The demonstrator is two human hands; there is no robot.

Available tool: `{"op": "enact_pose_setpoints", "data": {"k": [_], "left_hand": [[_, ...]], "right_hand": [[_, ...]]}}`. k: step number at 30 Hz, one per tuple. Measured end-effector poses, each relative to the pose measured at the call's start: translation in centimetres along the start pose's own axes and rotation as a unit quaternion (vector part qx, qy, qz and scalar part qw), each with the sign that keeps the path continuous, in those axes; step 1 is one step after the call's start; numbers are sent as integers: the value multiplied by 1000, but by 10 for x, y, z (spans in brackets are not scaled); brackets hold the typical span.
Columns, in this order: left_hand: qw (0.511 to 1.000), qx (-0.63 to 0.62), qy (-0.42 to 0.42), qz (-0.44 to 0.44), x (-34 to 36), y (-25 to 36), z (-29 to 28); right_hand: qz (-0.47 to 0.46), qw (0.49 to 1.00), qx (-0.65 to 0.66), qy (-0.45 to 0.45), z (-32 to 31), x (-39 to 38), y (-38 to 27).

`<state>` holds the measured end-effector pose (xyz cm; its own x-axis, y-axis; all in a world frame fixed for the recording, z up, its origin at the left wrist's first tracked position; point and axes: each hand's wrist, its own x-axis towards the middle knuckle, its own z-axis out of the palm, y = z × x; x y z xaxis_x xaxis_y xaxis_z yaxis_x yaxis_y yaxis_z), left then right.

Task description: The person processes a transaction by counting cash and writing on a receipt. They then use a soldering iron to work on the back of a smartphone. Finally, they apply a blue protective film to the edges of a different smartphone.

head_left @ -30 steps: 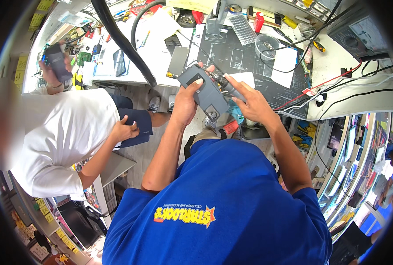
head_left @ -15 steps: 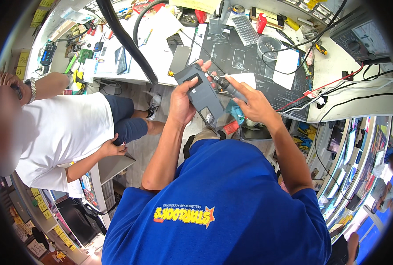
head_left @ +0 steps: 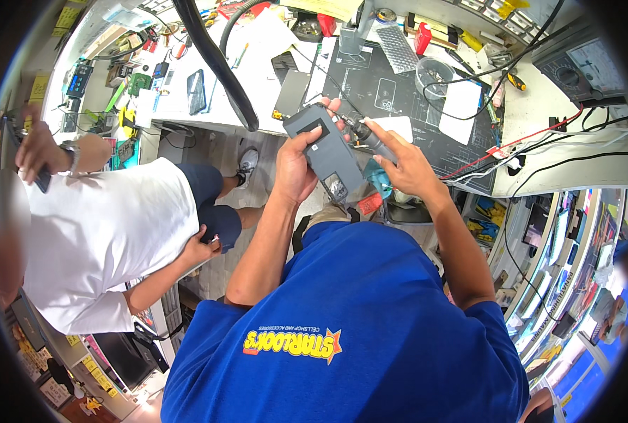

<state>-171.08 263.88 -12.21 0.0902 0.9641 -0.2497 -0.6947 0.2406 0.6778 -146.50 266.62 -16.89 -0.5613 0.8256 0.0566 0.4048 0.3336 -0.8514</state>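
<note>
My left hand (head_left: 296, 166) is closed on a grey phone-shaped body (head_left: 335, 162), thumb across a dark recess in its upper part and fingertips showing past the far edge. A separate window at its lower end shows shiny material. My right hand (head_left: 405, 166) grips a grey cylindrical tool (head_left: 377, 144), index finger along it; its dark metal front end lies against or very near the phone's upper right side, and I cannot tell which. A cable runs up from there. A teal cloth or bag (head_left: 379, 180) hangs just below the tool.
A co-worker in a white shirt (head_left: 116, 240) at left holds a dark object. The bench carries a black mat (head_left: 462, 155), round tub (head_left: 434, 74), red bottle (head_left: 422, 39), meter (head_left: 575, 74) and many cables. A thick black hose (head_left: 215, 63) arches over it. Display shelves (head_left: 546, 261) stand at right.
The co-worker's raised hand with the dark object has moved down and left from the bench edge toward their head. My hands and what they hold have barely shifted.
</note>
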Motion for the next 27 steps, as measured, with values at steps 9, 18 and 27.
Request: {"op": "enact_pose_setpoints", "data": {"k": [9, 18, 27], "left_hand": [[999, 27, 1, -27, 0, 14, -2], [999, 22, 5, -39, 1, 10, -4], [998, 24, 10, -54, -3, 10, -6]], "right_hand": [[-9, 999, -39, -12, -7, 2, -11], [13, 999, -38, 0, -4, 7, -9], [53, 999, 5, -1, -1, 9, -9]]}}
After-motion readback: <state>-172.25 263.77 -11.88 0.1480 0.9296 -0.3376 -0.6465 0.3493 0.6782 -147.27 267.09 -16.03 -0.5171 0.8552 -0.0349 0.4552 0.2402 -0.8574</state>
